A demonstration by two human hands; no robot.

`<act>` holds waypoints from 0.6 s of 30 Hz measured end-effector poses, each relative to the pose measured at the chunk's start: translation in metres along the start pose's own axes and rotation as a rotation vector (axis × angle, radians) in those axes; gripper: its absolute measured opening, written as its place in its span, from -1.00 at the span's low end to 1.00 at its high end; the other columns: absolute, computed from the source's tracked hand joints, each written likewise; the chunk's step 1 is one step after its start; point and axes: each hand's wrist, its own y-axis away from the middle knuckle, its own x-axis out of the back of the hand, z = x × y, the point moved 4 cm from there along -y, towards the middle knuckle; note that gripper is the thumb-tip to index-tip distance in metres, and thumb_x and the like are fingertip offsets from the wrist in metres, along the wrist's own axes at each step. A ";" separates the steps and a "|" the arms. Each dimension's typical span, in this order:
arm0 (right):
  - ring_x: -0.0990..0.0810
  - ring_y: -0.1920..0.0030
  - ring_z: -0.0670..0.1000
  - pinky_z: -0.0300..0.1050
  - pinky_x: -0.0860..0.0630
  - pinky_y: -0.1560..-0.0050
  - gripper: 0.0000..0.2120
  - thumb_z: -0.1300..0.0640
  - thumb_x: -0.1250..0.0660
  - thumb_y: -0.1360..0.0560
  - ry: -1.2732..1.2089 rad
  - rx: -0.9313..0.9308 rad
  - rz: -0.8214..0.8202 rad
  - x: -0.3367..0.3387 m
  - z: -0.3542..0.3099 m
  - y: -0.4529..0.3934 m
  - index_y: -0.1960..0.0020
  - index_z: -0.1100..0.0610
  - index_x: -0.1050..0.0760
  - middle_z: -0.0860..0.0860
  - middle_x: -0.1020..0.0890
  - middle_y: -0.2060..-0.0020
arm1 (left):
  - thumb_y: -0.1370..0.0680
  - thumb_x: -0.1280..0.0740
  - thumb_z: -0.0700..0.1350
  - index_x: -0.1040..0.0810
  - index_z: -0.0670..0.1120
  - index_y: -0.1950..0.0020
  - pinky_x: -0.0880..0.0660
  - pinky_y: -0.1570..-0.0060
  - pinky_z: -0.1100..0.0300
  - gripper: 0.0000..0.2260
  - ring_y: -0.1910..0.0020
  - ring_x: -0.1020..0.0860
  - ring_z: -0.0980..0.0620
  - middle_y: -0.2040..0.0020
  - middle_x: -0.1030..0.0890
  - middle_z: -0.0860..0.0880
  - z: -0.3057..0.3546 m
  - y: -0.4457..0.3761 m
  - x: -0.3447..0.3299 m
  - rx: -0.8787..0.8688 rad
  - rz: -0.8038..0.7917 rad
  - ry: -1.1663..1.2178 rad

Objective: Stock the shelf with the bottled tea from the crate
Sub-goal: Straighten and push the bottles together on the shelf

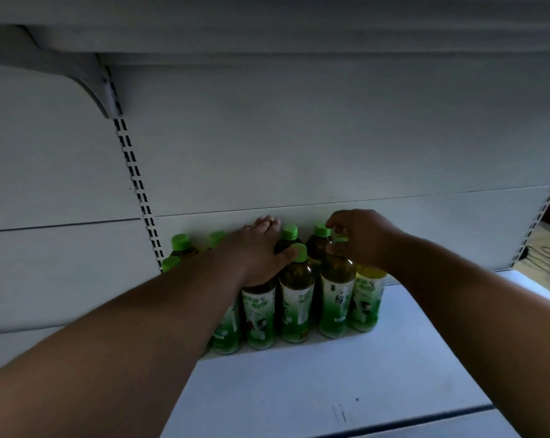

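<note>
Several tea bottles with green caps and green-white labels stand grouped at the back left of the white shelf [330,384]. My left hand [256,248] lies flat across the tops of the bottles on the left, fingers spread, its thumb against the cap of a front bottle [295,295]. My right hand [363,237] curls over the cap of another front bottle [336,295], gripping its top. A further bottle [366,298] stands at the right end, its cap hidden under my right wrist. The crate is not in view.
The shelf's white back panel [299,137] rises right behind the bottles, with a slotted upright [137,184] to the left. An upper shelf [267,23] overhangs. A second slotted upright [542,213] marks the right end.
</note>
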 end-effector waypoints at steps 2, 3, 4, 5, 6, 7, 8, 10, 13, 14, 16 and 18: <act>-0.50 0.02 -0.02 -0.22 -0.36 0.23 -0.57 0.01 -0.46 -0.48 0.045 -0.010 -0.058 -0.002 0.008 0.002 -0.32 0.00 -0.50 0.03 -0.60 -0.17 | -0.56 0.07 0.40 0.14 -0.01 -0.62 0.05 -0.49 0.04 -0.24 -0.59 0.08 0.02 -0.63 0.13 0.01 0.011 -0.010 -0.001 -0.014 0.000 0.004; -0.51 0.01 -0.02 -0.21 -0.40 0.19 -0.59 0.02 -0.44 -0.49 0.066 -0.006 -0.089 -0.005 0.010 0.003 -0.32 0.00 -0.50 0.03 -0.60 -0.14 | -0.57 0.08 0.40 0.14 -0.01 -0.62 0.05 -0.49 0.02 -0.24 -0.59 0.08 0.02 -0.63 0.14 0.01 0.017 -0.015 -0.003 -0.016 -0.006 0.002; -0.53 0.00 -0.01 -0.19 -0.45 0.14 -0.61 0.04 -0.42 -0.50 0.070 0.000 -0.116 -0.009 0.011 0.004 -0.31 -0.01 -0.50 0.02 -0.60 -0.10 | -0.57 0.10 0.39 0.15 -0.01 -0.62 0.06 -0.50 0.02 -0.25 -0.59 0.09 0.01 -0.63 0.14 0.00 0.020 -0.020 -0.006 -0.014 -0.013 -0.005; -0.53 0.02 -0.01 -0.18 -0.47 0.14 -0.63 0.05 -0.40 -0.52 0.059 0.005 -0.138 -0.013 0.012 0.005 -0.31 -0.01 -0.50 0.00 -0.58 -0.05 | -0.57 0.12 0.38 0.16 -0.02 -0.62 0.07 -0.50 0.01 -0.26 -0.59 0.10 0.01 -0.63 0.15 0.00 0.023 -0.023 -0.010 -0.011 -0.018 -0.019; -0.53 0.05 -0.02 -0.20 -0.47 0.17 -0.65 0.07 -0.38 -0.53 0.053 0.012 -0.151 -0.016 0.013 0.006 -0.31 -0.01 -0.49 -0.03 -0.55 0.00 | -0.58 0.15 0.37 0.16 -0.02 -0.62 0.09 -0.51 0.01 -0.27 -0.59 0.11 0.01 -0.63 0.16 -0.01 0.024 -0.025 -0.014 -0.010 -0.019 -0.039; -0.52 0.07 -0.01 -0.19 -0.48 0.18 -0.66 0.08 -0.37 -0.54 0.059 0.023 -0.150 -0.018 0.012 0.006 -0.31 0.00 -0.49 -0.03 -0.54 0.02 | -0.58 0.18 0.37 0.17 -0.02 -0.62 0.10 -0.51 0.01 -0.28 -0.59 0.11 0.01 -0.63 0.16 -0.01 0.023 -0.026 -0.017 -0.009 -0.014 -0.057; -0.53 0.06 0.01 -0.15 -0.51 0.13 -0.66 0.10 -0.36 -0.54 0.072 0.034 -0.136 -0.019 0.012 0.006 -0.31 0.01 -0.49 -0.01 -0.54 0.01 | -0.58 0.19 0.36 0.16 -0.01 -0.62 0.11 -0.50 0.02 -0.28 -0.59 0.11 -0.01 -0.63 0.17 0.00 0.022 -0.027 -0.019 -0.008 -0.007 -0.067; -0.55 0.02 0.05 -0.07 -0.54 0.01 -0.67 0.09 -0.36 -0.54 0.100 0.063 -0.111 -0.019 0.011 0.003 -0.29 0.04 -0.50 0.03 -0.57 -0.03 | -0.58 0.19 0.36 0.16 0.01 -0.62 0.10 -0.50 0.01 -0.29 -0.59 0.10 -0.03 -0.62 0.18 0.01 0.020 -0.029 -0.021 -0.002 -0.007 -0.061; -0.53 0.07 0.02 -0.13 -0.49 0.09 -0.70 0.07 -0.39 -0.52 0.096 0.102 -0.097 -0.020 0.006 0.001 -0.25 0.06 -0.52 0.00 -0.56 0.02 | -0.57 0.18 0.38 0.15 0.03 -0.62 0.08 -0.51 0.00 -0.28 -0.59 0.10 -0.04 -0.62 0.19 0.02 0.019 -0.029 -0.022 0.007 -0.022 -0.051; -0.53 0.07 0.02 -0.13 -0.49 0.09 -0.70 0.07 -0.39 -0.52 0.090 0.103 -0.096 -0.021 0.005 0.000 -0.24 0.06 -0.52 0.01 -0.56 0.03 | -0.56 0.18 0.39 0.15 0.02 -0.63 0.08 -0.51 0.00 -0.27 -0.59 0.10 -0.04 -0.62 0.19 0.02 0.019 -0.029 -0.022 0.010 -0.021 -0.052; -0.53 0.06 0.03 -0.13 -0.48 0.11 -0.69 0.09 -0.38 -0.53 0.080 0.092 -0.089 -0.022 0.005 0.000 -0.26 0.06 -0.51 0.01 -0.55 0.02 | -0.54 0.18 0.41 0.15 0.02 -0.63 0.06 -0.51 0.00 -0.24 -0.59 0.09 -0.04 -0.62 0.19 0.02 0.019 -0.029 -0.022 0.011 -0.018 -0.052; -0.51 0.06 0.01 -0.20 -0.41 0.22 -0.64 0.07 -0.40 -0.52 0.068 0.081 -0.087 -0.022 0.008 -0.001 -0.29 0.05 -0.49 -0.01 -0.54 0.01 | -0.53 0.16 0.43 0.15 0.03 -0.63 0.06 -0.50 0.00 -0.23 -0.59 0.08 -0.03 -0.62 0.19 0.03 0.020 -0.030 -0.022 0.016 -0.024 -0.050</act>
